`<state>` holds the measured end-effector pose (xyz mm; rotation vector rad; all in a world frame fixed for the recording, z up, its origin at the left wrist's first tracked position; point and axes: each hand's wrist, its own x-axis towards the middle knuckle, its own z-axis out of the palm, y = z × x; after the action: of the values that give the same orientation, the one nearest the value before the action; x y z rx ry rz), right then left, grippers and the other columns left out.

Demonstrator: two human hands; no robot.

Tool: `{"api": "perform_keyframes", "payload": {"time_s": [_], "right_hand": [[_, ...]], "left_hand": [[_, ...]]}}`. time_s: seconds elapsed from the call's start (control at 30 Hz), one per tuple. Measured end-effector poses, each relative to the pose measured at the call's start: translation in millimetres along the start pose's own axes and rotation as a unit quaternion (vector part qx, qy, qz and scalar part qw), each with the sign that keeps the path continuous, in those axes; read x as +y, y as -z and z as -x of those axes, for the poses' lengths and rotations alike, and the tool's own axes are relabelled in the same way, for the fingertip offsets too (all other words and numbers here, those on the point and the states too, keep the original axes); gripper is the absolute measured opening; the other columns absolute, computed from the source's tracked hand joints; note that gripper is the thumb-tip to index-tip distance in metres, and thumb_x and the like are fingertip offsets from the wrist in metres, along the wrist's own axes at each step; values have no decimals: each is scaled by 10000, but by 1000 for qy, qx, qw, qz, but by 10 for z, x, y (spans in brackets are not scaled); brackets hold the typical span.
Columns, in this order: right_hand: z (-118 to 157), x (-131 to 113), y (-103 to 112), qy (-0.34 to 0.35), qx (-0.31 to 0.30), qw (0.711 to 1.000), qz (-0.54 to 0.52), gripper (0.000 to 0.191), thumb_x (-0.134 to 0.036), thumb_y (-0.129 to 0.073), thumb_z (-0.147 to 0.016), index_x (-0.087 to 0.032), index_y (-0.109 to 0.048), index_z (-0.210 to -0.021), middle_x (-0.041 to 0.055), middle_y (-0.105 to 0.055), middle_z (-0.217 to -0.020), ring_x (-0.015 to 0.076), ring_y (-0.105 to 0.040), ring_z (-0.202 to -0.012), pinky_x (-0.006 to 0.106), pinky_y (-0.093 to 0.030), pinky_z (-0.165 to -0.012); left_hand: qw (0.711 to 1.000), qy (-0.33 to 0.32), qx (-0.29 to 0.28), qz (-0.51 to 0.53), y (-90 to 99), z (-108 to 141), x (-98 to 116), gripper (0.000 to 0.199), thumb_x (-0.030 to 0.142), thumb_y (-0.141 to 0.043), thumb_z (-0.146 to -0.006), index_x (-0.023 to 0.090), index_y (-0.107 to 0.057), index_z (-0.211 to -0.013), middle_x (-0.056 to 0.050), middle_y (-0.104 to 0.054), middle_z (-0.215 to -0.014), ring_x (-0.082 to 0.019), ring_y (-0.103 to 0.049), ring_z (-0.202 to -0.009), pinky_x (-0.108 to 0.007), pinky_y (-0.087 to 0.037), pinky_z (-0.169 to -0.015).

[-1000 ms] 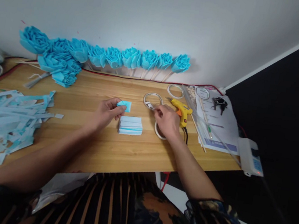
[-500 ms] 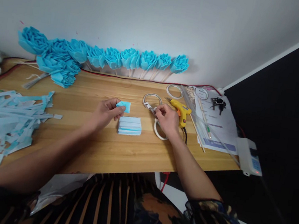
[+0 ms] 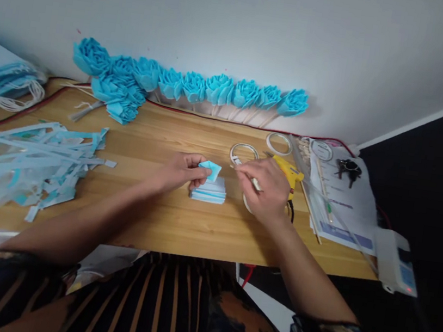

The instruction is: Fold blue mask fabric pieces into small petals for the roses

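The person's left hand has thumb and fingers clamped on a small folded piece of light-blue fabric-like material, held just above the far side of a neat stack of pale blue and white rectangular pieces on the brown wood-grain table. To the right, the right hand has its fingertips at the near edge of a thin white ring-shaped roll of tape; with the blur there, I cannot tell whether they grip anything. A second white ring-shaped roll lies farther off, and a yellow glue gun sits just beyond the right hand, partly hidden by it. A row of bright-blue ruffled flowers on thin sticks leans along the far wall, and a loose heap of pale blue and white strips spreads at the left.
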<state>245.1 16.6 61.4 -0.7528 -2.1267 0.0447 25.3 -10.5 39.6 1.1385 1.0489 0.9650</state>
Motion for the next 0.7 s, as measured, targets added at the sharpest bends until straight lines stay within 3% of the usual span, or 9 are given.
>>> {"api": "perform_keyframes", "payload": {"time_s": [0.1, 0.23, 0.47, 0.7], "right_hand": [[-24, -33, -58, 73, -13, 997, 17, 147, -201, -608, -932, -295, -713, -973, 17, -730, -830, 179, -655, -754, 352, -515, -681], [18, -4, -170, 141, 24, 990, 12, 274, -142, -636, -904, -322, -707, -1097, 10, -727, -858, 172, -646, -779, 336, -524, -685], [79, 22, -234, 109, -2, 994, 19, 308, -139, -618, -918, -357, -730, -1104, 5, -726, -868, 168, -649, -804, 337, -536, -716], [80, 20, -266, 125, 13, 992, 20, 299, -113, -620, -911, -324, -729, -1092, 9, -737, -859, 161, -652, -797, 316, -546, -708]], "left_hand": [[1000, 4, -16, 3, 0, 10, 6, 221, 316, -715, -773, 163, -583, -684, 17, -588, -564, -73, -503, -477, -199, -404, -452], [1000, 0, -27, 1, 5, 12, 11, 249, 338, -730, -776, 162, -581, -682, 18, -583, -563, -75, -515, -483, -197, -423, -460], [1000, 6, -26, 5, -4, 9, 17, 256, 345, -738, -771, 161, -581, -687, 20, -586, -558, -72, -518, -477, -188, -430, -450], [1000, 10, -27, 8, -3, 5, 18, 265, 354, -748, -766, 161, -584, -690, 19, -589, -554, -68, -512, -468, -187, -431, -448]]}}
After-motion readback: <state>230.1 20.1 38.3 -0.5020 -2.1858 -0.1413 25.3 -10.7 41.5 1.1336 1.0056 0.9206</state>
